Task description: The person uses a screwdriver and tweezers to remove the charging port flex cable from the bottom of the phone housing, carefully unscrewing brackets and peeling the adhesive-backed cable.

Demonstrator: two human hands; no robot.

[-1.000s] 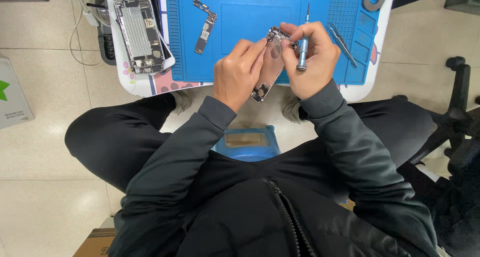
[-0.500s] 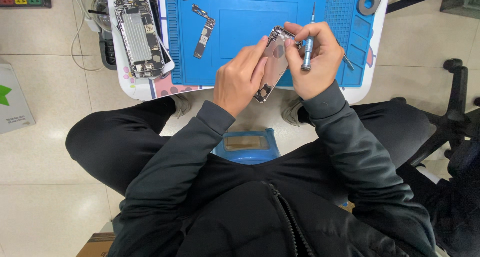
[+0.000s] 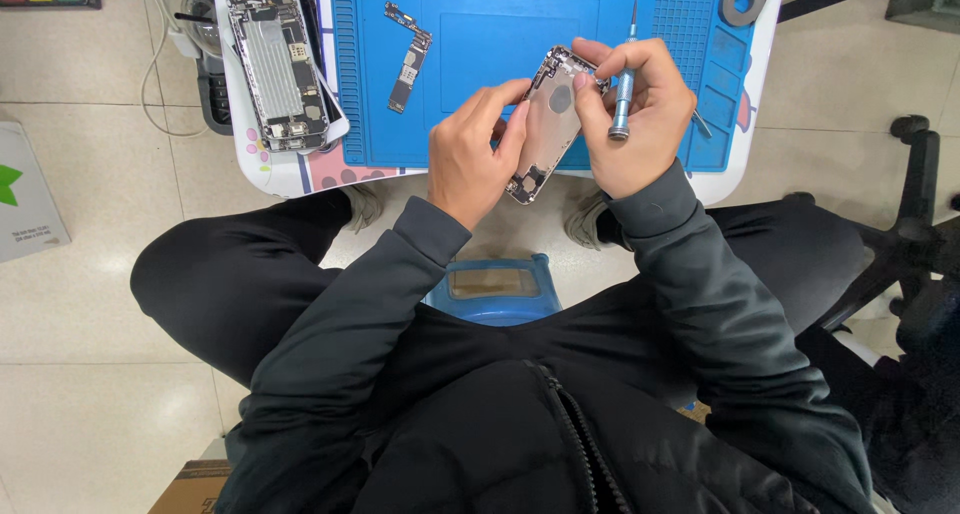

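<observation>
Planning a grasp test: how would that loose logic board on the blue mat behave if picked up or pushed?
The logic board looks thin, narrow and flat, so probably light and fairly stiff, though apt to flex or crack if bent. It lies flush on the blue mat, so a grip likely needs an edge pinch. Pushed, it should slide, not roll. Bare components suggest fragility.

The silver metal phone housing [image 3: 548, 124] is turned now, its bare inner face up between the left hand's [image 3: 470, 159] fingers. The right hand [image 3: 640, 124] has lifted, and its blue-handled screwdriver [image 3: 623, 89] stands more upright.
</observation>
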